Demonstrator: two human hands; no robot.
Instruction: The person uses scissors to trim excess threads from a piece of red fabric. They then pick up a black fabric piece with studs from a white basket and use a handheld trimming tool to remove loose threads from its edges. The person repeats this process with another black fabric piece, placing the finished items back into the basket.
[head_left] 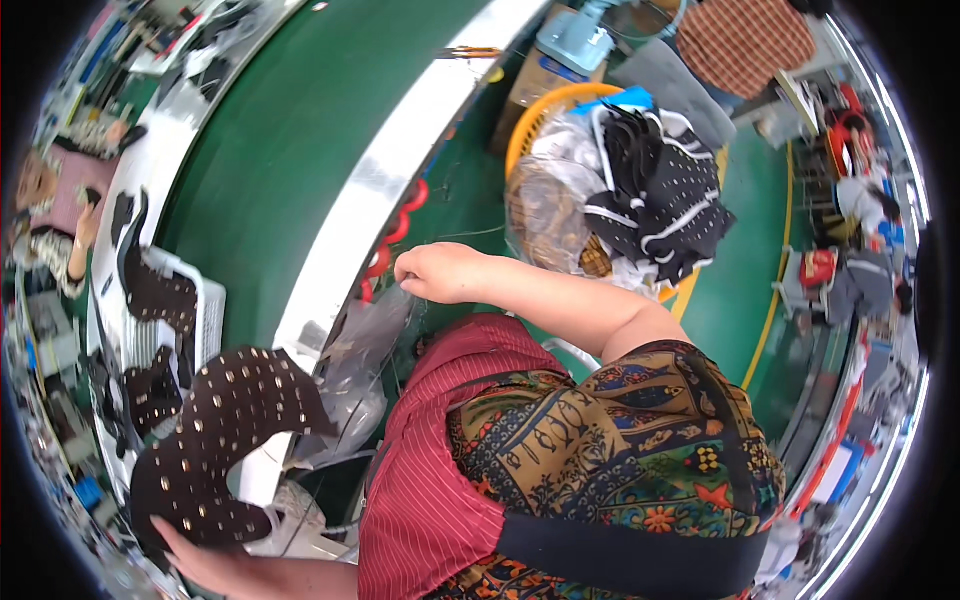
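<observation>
My left hand (200, 562), at the lower left, grips the lower edge of a curved dark fabric piece (240, 395) with pale gold dots; some of its fingers are hidden. The fabric arches over the near end of a shiny pale rail. My right hand (438, 272) is closed beside that rail, with fingertips pinched together. Whatever it may hold is too small to make out. Just below it hangs a crumpled clear plastic bag (355, 375).
A yellow basket (518, 135) heaped with dark dotted and white cloth stands right of the shiny rail (370, 180). Left of a long green surface (255, 160), a white basket (212, 310) stands beside dark dotted fabric. Another person (70, 205) is at the far left.
</observation>
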